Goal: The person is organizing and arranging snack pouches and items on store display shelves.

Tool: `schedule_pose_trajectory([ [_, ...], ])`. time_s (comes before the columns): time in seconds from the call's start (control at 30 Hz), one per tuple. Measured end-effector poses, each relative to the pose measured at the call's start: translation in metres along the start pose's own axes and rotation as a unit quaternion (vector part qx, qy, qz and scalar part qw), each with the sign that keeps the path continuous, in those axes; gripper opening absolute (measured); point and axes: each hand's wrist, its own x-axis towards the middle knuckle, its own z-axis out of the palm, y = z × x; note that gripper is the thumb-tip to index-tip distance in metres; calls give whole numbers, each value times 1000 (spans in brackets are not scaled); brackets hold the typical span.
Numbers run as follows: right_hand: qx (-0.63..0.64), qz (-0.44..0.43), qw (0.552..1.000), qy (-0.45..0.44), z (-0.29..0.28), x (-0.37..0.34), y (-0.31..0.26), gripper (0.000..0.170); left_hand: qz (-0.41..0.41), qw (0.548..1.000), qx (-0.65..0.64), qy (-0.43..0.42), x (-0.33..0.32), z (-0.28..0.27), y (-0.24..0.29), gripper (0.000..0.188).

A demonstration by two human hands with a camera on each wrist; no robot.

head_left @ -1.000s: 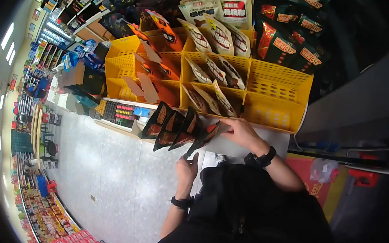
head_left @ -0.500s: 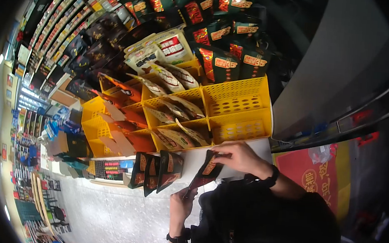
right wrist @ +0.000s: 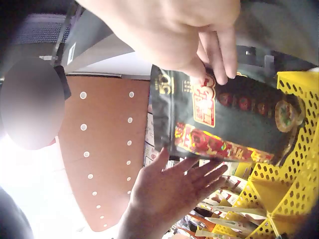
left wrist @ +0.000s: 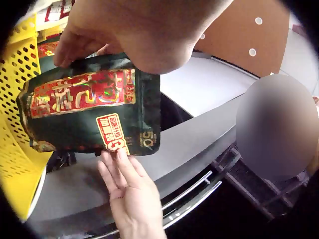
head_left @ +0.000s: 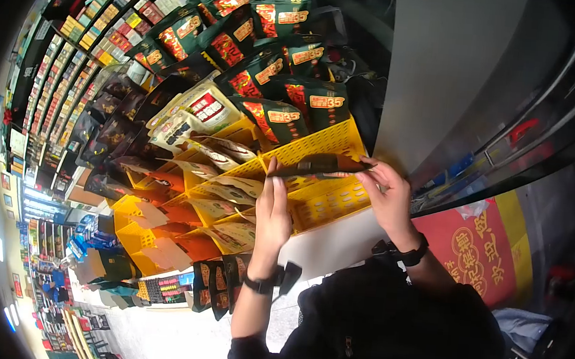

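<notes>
A dark green snack pouch [left wrist: 94,104] with a red-and-gold lettered panel is held up between both hands. In the head view it shows almost edge-on, over the right-hand compartments of the yellow basket [head_left: 327,142]. My left hand [head_left: 272,219] touches one side edge with fairly straight fingers, spread along that edge in the right wrist view. At the opposite edge my right hand [head_left: 391,198] pinches the pouch between thumb and fingers. Orange packs [head_left: 197,209] and cream-coloured packs [head_left: 231,212] stand in the neighbouring compartments.
More dark green pouches [head_left: 258,120] stand in rows behind the basket. Several dark pouches [head_left: 204,288] sit at the counter's front edge, left of my left wrist. A grey panel [head_left: 437,76] rises on the right, above a red-and-yellow mat [head_left: 457,250].
Both hands have lifted the pouch from low at the counter's front edge to above the basket. My left hand has come up from below. The head view has turned to the right.
</notes>
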Motion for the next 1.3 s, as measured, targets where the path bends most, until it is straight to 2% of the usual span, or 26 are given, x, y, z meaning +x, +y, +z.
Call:
schedule_pose_trajectory([
  [0.03, -2, 1, 1000, 4, 1, 0, 6, 31, -40, 996, -71, -33, 12, 8, 7, 64],
  [0.1, -79, -16, 995, 53, 5, -2, 11, 30, -55, 990, -110, -76, 35, 21, 1, 81],
  [0.13, -94, -14, 995, 37, 5, -3, 12, 38, -56, 989, -111, -79, 45, 27, -6, 81],
  [0.2, -107, -17, 993, 38, 8, -7, 22, 42, -82, 967, -207, -119, 62, 37, -20, 88],
  [0.27, -137, -3, 990, 21, 8, -11, 38, 54, -101, 964, -212, -125, 70, 45, -27, 91],
  [0.33, -136, 13, 990, 19, 8, -11, 47, 56, -141, 957, -213, -140, 72, 50, -20, 97],
  [0.43, -143, 36, 989, 10, 7, -11, 58, 61, -183, 945, -225, -152, 82, 55, -37, 101],
  [0.57, -174, 62, 983, -6, 9, -10, 68, 67, -197, 931, -264, -156, 89, 61, -46, 105],
  [0.7, -163, 75, 984, -24, 9, -9, 73, 71, -199, 934, -251, -158, 85, 64, -51, 107],
  [0.8, -101, 52, 994, -2, 10, -12, 77, 78, -220, 934, -238, -148, 74, 61, -51, 107],
  [0.83, -101, 50, 994, -12, 8, -14, 72, 78, -215, 944, -218, -121, 65, 59, -45, 103],
  [0.9, -19, 121, 992, -23, 9, -23, 62, 82, -162, 964, -188, -99, 46, 48, -67, 94],
  [0.97, -59, 107, 991, -55, 5, -31, 59, 81, -128, 988, -45, -76, 12, 30, -46, 76],
  [1.03, -63, 104, 990, -75, 8, -39, 46, 73, -125, 986, -64, -87, -28, 9, -29, 62],
  [1.1, -131, 139, 969, -156, 11, -45, 29, 63, -133, 982, -108, -76, -68, -9, -32, 46],
  [1.13, -130, 108, 969, -179, 18, -48, 20, 48, -144, 977, -121, -103, -87, -23, -23, 42],
  [1.17, -124, 109, 966, -201, 25, -50, 12, 48, -159, 972, -128, -116, -105, -35, -23, 42],
  [1.23, -82, 131, 936, -316, 38, -54, 2, 36, -206, 963, -142, -101, -144, -53, -28, 40],
  [1.27, -49, 111, 932, -343, 48, -59, 3, 30, -214, 965, -118, -96, -164, -59, -40, 43],
  [1.3, -29, 125, 915, -383, 58, -62, -2, 31, -216, 965, -120, -86, -180, -66, -47, 43],
])
